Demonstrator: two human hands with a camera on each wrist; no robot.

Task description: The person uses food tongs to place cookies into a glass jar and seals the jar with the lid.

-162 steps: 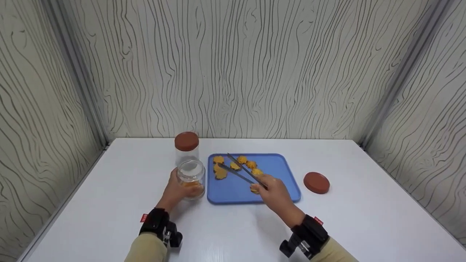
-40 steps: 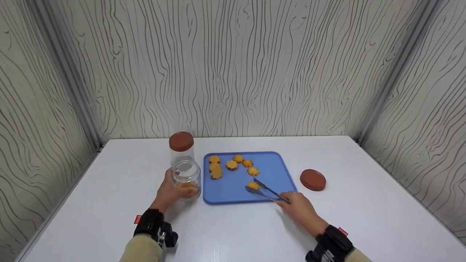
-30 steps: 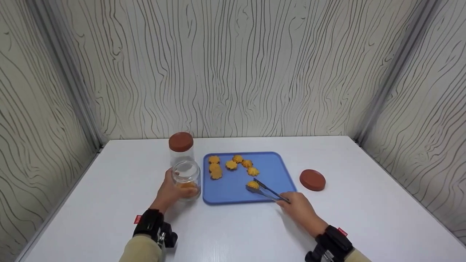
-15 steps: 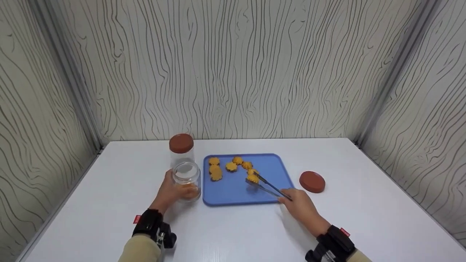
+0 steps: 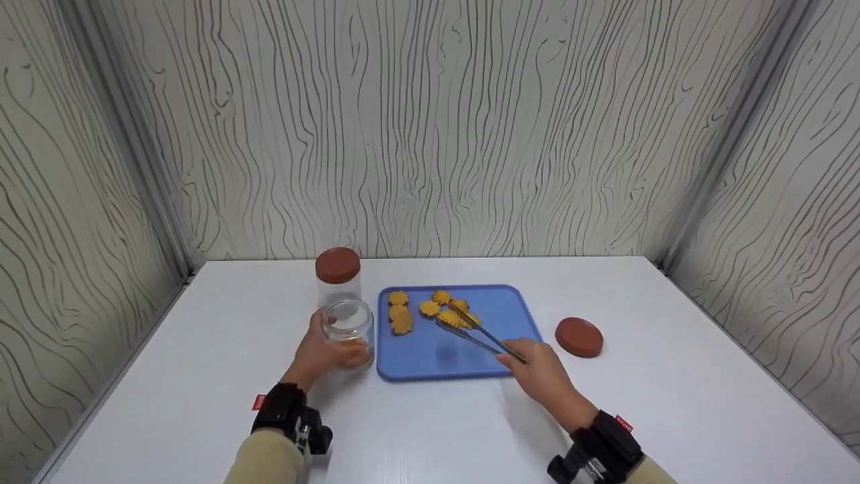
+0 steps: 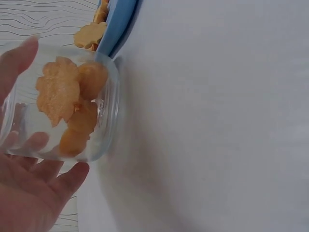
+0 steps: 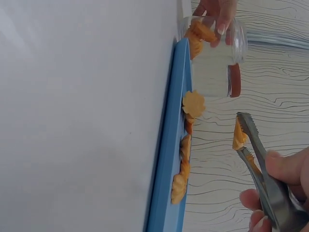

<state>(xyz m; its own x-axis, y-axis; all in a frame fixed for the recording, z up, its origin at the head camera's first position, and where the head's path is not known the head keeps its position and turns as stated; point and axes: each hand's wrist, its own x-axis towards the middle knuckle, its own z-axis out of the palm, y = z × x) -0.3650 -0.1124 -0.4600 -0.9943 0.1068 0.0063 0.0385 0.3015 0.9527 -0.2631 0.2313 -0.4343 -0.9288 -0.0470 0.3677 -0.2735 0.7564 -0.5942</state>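
Observation:
My left hand (image 5: 324,349) grips an open clear jar (image 5: 349,321) at the left side of the blue tray (image 5: 416,366). Several cookies (image 6: 59,91) lie at the bottom of the jar in the left wrist view. My right hand (image 5: 541,375) holds metal tongs (image 5: 480,331), and a yellow cookie (image 7: 239,135) is pinched between their tips. That cookie is raised above the tray in the right wrist view. More flower-shaped cookies (image 5: 400,320) lie on the tray, toward its far and left sides.
A second clear jar (image 5: 338,293) with a red-brown lid (image 5: 338,264) stands behind the held jar. Another red-brown lid (image 5: 579,337) lies flat on the white table (image 5: 658,376) to the right of the tray. A wood-patterned wall (image 5: 430,134) rises behind the table.
The tongs have taken hold of the cookie at the tray's near right, lifted it and carried it leftward. The left hand and its jar have stayed in place.

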